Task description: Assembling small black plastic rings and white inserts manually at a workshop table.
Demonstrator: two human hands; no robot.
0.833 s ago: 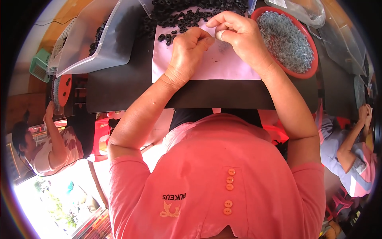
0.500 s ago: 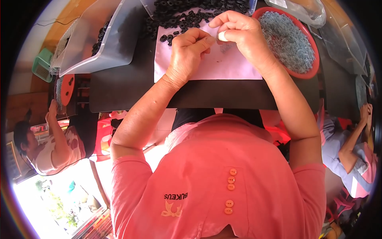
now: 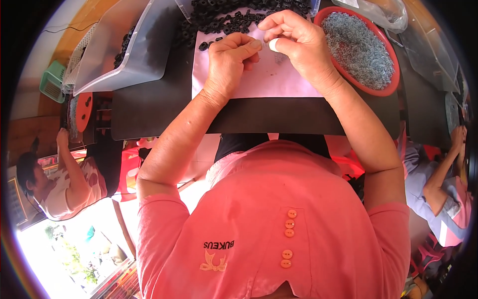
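My left hand (image 3: 226,62) is above the pale pink sheet (image 3: 279,84), its thumb and fingers pressed together in a pinch. What sits in that pinch is too small or too hidden to make out. Just to its right, my right hand (image 3: 304,50) curls its fingers toward a thumb with a white covering on its tip. Anything between those fingertips cannot be made out. A small gap separates the two hands. Small black ring-shaped parts (image 3: 234,24) lie in a heap on the far part of the sheet, beyond my fingers.
A red basin (image 3: 393,82) full of small silvery metal pieces (image 3: 356,50) stands at the right. On the left is a translucent plastic bin (image 3: 124,74) with black parts inside. A plastic bag (image 3: 386,15) lies at the far right. Other people sit at the left (image 3: 69,184) and right (image 3: 438,184).
My hands have drawn slightly apart. The left moved a little left, and the right shifted a little farther away. The sheet's near edge sits slightly higher in view.
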